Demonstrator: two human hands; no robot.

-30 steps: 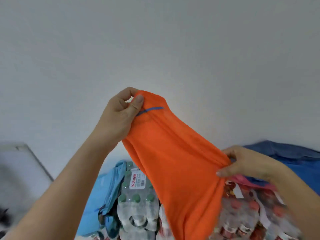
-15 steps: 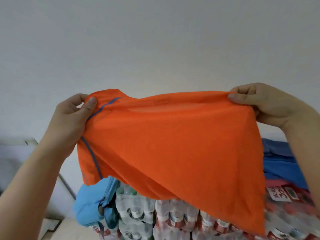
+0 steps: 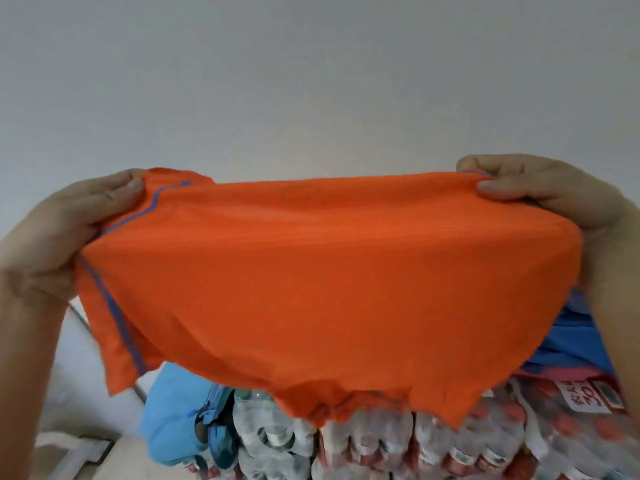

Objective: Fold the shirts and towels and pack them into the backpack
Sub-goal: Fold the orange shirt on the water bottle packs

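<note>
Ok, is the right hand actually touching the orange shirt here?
Touching. The head view shows the right hand pinching the top corner of the orange shirt between thumb and fingers.

The left hand (image 3: 65, 233) and the right hand (image 3: 561, 206) are bare, and so are the wrists. The left forearm (image 3: 29, 358) and the right forearm (image 3: 620, 317) run bare to the picture's edge. Each thumbnail (image 3: 134, 184) is short and neatly trimmed, with a plain, faintly glossy surface. Finer detail of the knuckles is blurred.
</note>
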